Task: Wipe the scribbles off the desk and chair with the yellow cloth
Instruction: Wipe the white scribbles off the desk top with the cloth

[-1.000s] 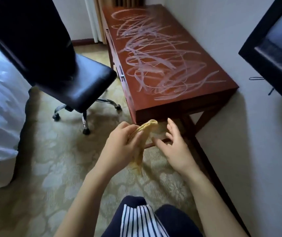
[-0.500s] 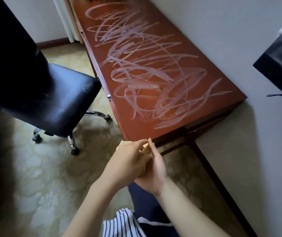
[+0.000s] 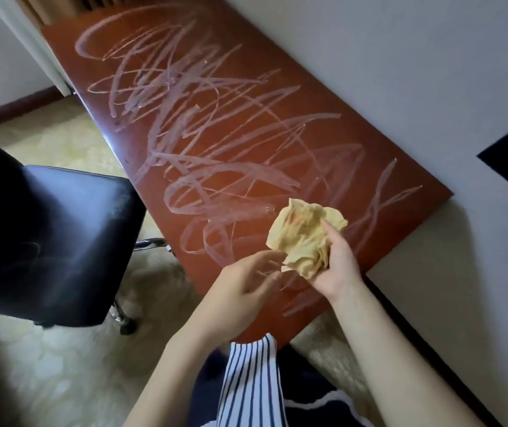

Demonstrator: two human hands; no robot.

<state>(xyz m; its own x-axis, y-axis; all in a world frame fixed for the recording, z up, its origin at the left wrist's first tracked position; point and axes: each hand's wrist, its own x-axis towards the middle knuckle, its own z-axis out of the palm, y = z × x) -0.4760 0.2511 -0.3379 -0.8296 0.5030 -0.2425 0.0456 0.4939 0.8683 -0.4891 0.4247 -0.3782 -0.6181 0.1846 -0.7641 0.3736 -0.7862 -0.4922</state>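
now fingers of the right hand (image 3: 339, 269) are gripping the bunched yellow cloth (image 3: 305, 235) over the near end of the desk (image 3: 240, 72), left hand (image 3: 240, 288) loose, empty; flattening it first is looking wise.

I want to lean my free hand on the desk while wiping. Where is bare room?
The reddish-brown wooden desk top carries only pale scribbles; its far and middle stretch, between the white wall and the black padded chair, is free. The near end is crowded: the right hand holds the crumpled yellow cloth over it, the left hand beside.
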